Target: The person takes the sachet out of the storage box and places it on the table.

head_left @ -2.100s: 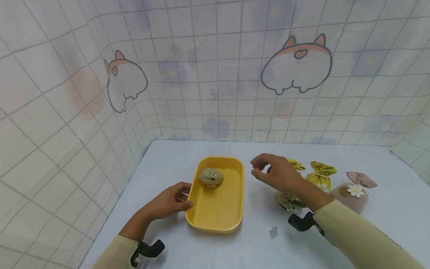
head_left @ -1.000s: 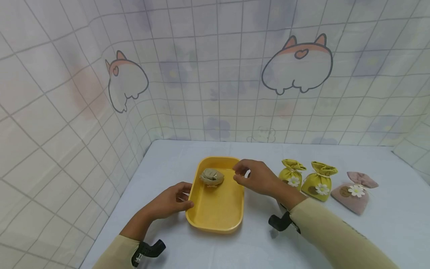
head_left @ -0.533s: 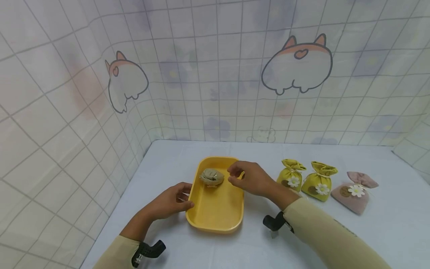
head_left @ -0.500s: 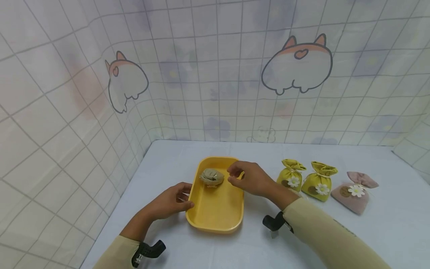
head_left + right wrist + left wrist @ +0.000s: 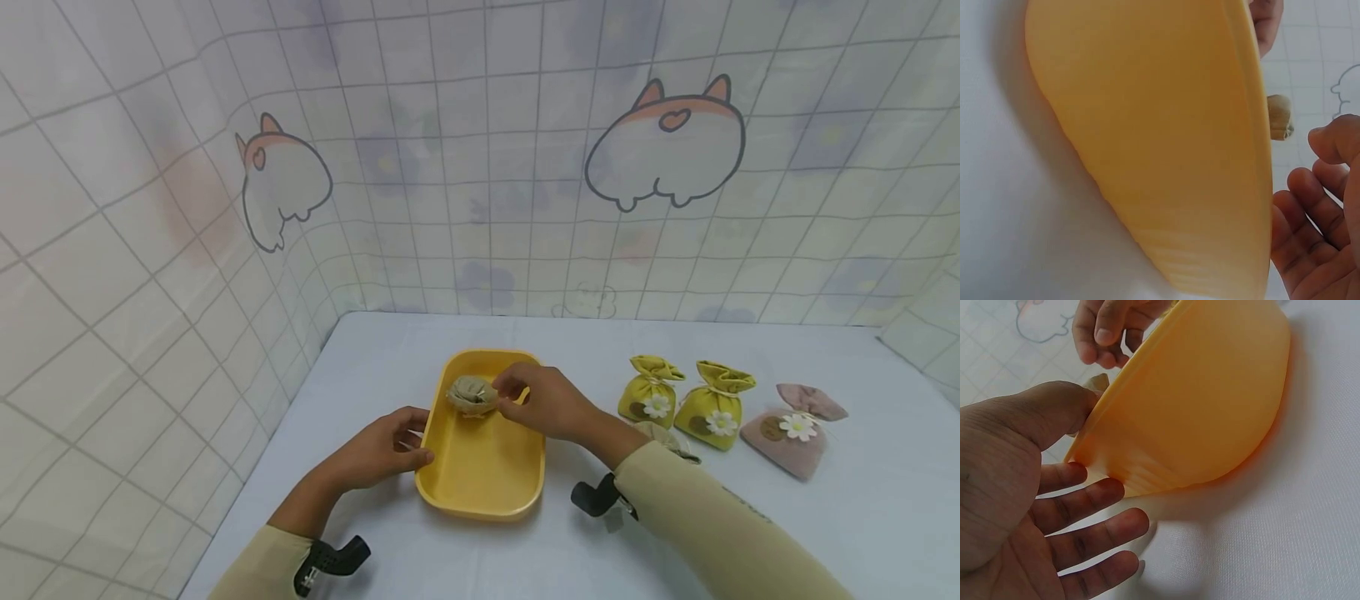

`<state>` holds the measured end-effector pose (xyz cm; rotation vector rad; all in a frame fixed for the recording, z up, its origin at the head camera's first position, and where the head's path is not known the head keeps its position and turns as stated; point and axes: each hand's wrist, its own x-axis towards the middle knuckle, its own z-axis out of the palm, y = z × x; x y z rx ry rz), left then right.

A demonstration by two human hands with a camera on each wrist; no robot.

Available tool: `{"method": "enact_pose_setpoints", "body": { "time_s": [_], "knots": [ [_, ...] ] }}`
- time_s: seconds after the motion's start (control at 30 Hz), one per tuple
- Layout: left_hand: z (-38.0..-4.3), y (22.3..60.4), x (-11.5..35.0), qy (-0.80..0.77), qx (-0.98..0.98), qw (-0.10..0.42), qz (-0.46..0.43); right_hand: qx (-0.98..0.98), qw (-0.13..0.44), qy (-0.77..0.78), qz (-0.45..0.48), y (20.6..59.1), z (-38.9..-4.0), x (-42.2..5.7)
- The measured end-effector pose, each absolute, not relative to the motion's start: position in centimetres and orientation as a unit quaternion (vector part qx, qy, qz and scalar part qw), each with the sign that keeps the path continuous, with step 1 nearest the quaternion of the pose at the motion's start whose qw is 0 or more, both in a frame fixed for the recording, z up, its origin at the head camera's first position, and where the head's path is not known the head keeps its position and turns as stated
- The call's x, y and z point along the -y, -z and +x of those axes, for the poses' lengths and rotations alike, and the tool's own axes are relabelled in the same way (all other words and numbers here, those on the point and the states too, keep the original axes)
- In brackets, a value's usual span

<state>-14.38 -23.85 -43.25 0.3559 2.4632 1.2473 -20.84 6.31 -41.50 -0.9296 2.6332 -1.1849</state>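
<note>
A yellow plastic tray [image 5: 483, 483] stands on the white-covered table. My left hand [image 5: 382, 450] holds its left side, thumb over the rim and fingers spread along the outer wall [image 5: 1210, 400], as the left wrist view shows. Inside the tray, toward the back left, lies a beige-green drawstring pouch [image 5: 470, 396]. Over the tray's right rim reaches my right hand [image 5: 547, 404], its bent fingertips right beside the pouch. In the right wrist view, thumb and fingers stand apart with nothing between them, and the pouch's tip [image 5: 1280, 117] shows above the rim.
Two yellow-green pouches [image 5: 651, 392] with white flowers lie right of the tray. A pink pouch [image 5: 783, 442] lies farther right. Another beige pouch [image 5: 667, 437] is partly hidden behind the right forearm. A tiled-pattern curtain [image 5: 525, 250] hangs behind and to the left.
My right hand has moved left from near the yellow-green pouches, across the tray's right rim, to the pouch inside. The left hand and tray have stayed put.
</note>
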Motion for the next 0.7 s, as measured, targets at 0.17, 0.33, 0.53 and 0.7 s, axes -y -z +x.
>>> {"method": "enact_pose_setpoints", "body": {
  "time_s": [0.17,0.33,0.53,0.7],
  "knots": [
    [-14.4,43.5,24.0,-0.443,-0.869,0.179,0.128,-0.865,0.051,0.389,-0.313,41.6,-20.7,-5.8],
    [-14.5,43.7,24.1,-0.435,-0.873,0.178,0.13,-0.861,0.047,0.396,-0.317,42.2,-21.0,-5.4],
    [-14.5,43.7,24.1,-0.436,-0.873,0.178,0.128,-0.864,0.052,0.391,-0.312,42.5,-21.1,-4.9],
    [-14.5,43.6,24.1,-0.437,-0.873,0.176,0.127,-0.866,0.059,0.387,-0.309,42.5,-21.2,-4.6]
  ]
}}
